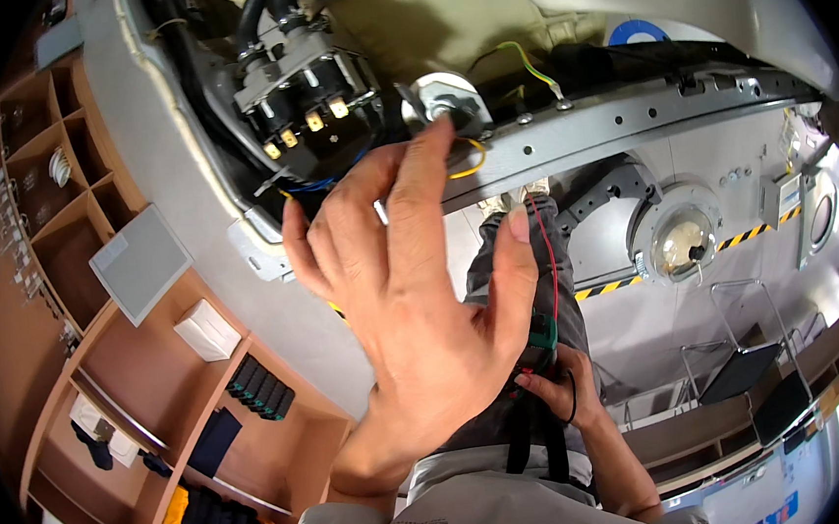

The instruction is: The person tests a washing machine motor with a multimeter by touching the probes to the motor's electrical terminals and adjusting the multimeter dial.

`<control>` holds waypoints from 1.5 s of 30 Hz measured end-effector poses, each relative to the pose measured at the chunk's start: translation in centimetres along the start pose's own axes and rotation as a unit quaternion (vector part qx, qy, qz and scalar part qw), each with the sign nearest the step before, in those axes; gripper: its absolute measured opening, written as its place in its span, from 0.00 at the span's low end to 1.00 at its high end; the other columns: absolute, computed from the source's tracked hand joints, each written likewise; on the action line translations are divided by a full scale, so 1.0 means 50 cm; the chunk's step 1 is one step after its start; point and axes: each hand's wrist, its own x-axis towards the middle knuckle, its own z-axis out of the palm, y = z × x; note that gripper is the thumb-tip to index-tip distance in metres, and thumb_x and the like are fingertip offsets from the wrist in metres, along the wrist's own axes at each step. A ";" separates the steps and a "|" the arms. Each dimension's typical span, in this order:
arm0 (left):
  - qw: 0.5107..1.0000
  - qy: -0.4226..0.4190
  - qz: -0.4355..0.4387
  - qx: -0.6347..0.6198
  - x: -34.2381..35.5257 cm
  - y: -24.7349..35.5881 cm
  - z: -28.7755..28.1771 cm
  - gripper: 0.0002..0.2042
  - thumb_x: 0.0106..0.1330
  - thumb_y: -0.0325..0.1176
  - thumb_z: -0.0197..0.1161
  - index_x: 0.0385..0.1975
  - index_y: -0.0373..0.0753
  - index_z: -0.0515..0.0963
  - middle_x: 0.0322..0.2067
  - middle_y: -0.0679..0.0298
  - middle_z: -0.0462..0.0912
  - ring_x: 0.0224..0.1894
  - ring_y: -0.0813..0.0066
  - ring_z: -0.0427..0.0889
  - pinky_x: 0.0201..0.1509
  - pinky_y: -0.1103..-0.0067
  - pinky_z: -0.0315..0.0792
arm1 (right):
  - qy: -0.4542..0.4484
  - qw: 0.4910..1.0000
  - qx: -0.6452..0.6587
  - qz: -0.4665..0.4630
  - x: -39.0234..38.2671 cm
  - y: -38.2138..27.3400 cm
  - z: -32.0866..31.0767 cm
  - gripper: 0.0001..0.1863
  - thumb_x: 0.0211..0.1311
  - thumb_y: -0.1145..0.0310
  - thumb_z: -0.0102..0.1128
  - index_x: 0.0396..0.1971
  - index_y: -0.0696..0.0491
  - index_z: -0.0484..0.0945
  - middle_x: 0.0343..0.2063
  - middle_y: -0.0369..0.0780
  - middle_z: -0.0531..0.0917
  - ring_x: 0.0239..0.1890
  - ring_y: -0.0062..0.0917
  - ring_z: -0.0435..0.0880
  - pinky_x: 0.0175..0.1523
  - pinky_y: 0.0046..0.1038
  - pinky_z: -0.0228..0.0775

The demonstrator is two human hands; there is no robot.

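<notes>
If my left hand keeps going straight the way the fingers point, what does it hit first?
Most likely the round silver metal part on the grey rail: the left hand points up the picture at it, its middle fingertip already overlapping its lower edge beside the yellow wire loop. Depth is unclear, so contact can't be confirmed.

Yellow wire (471,164), red lead (547,252), green meter (541,333), yellow-black striped tape (752,233), brown shelves (153,381).

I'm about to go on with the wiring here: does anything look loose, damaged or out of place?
Nothing looks damaged. One oddity: a yellow-green wire arcs loose above the grey metal rail, and a yellow wire loops free near the left hand fingertips. The right hand grips a green meter.
</notes>
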 end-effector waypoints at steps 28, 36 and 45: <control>0.982 -0.081 0.051 0.160 0.142 -0.118 -0.106 0.36 0.45 0.26 0.74 0.60 0.42 0.69 0.56 0.56 0.72 0.61 0.56 0.67 0.66 0.66 0.59 | 0.044 0.999 0.005 -0.003 0.015 -0.016 -0.029 0.16 0.51 0.66 0.73 0.38 0.56 0.82 0.22 0.33 0.79 0.23 0.14 0.69 0.29 0.21 0.63; 0.957 -0.075 0.055 0.275 0.177 -0.100 -0.063 0.35 0.44 0.27 0.74 0.57 0.42 0.68 0.53 0.55 0.70 0.55 0.54 0.71 0.59 0.64 0.61 | 0.077 0.995 0.055 0.014 0.028 -0.055 -0.036 0.20 0.49 0.58 0.73 0.29 0.61 0.80 0.18 0.34 0.78 0.23 0.14 0.69 0.28 0.21 0.61; 0.928 -0.073 0.105 0.351 0.195 -0.115 -0.057 0.38 0.41 0.32 0.77 0.55 0.35 0.65 0.49 0.55 0.70 0.49 0.56 0.73 0.55 0.64 0.61 | 0.075 0.996 0.052 0.013 0.038 -0.065 -0.049 0.21 0.49 0.57 0.73 0.30 0.61 0.80 0.19 0.34 0.79 0.24 0.14 0.70 0.29 0.21 0.61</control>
